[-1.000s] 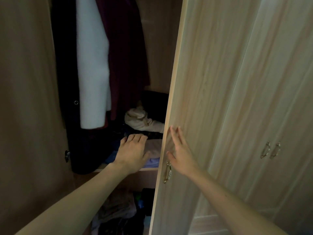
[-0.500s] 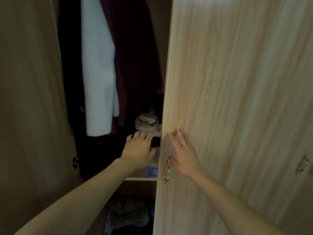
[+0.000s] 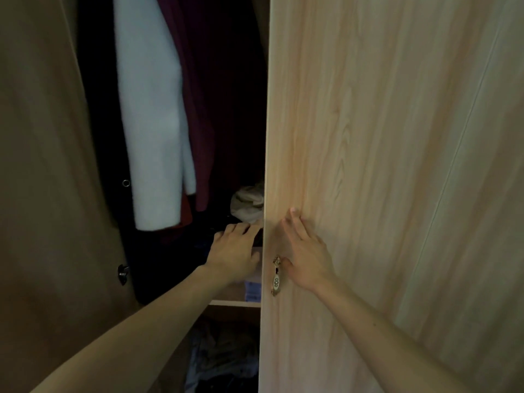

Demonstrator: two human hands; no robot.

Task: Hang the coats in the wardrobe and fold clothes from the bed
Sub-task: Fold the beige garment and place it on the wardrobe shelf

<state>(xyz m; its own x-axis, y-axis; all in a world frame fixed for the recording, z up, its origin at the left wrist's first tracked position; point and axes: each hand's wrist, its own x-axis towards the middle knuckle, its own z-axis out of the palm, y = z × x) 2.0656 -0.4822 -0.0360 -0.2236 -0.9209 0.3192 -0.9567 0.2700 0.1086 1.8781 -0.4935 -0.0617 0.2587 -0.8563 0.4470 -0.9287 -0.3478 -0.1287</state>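
The wardrobe door (image 3: pixel 368 137) has swung narrower under the flat-fingered right hand (image 3: pixel 306 256), so the left hand (image 3: pixel 234 255), seemingly resting loose on clothes (image 3: pixel 252 287) at the shelf (image 3: pixel 235 303) front edge, must withdraw before closing.

Two bare arms are all of me that shows. My left forearm (image 3: pixel 147 330) enters the view at about 7 o'clock and my right forearm (image 3: pixel 382 330) at about 5 o'clock, both uncovered down to the wrists. They are long and slim, narrowing to thin wrists. My left hand (image 3: pixel 234 255) and right hand (image 3: pixel 304 251) are bare too, with slender fingers (image 3: pixel 295 222); a short nail catches the light on one right fingertip. The left arm lies in deeper shadow.
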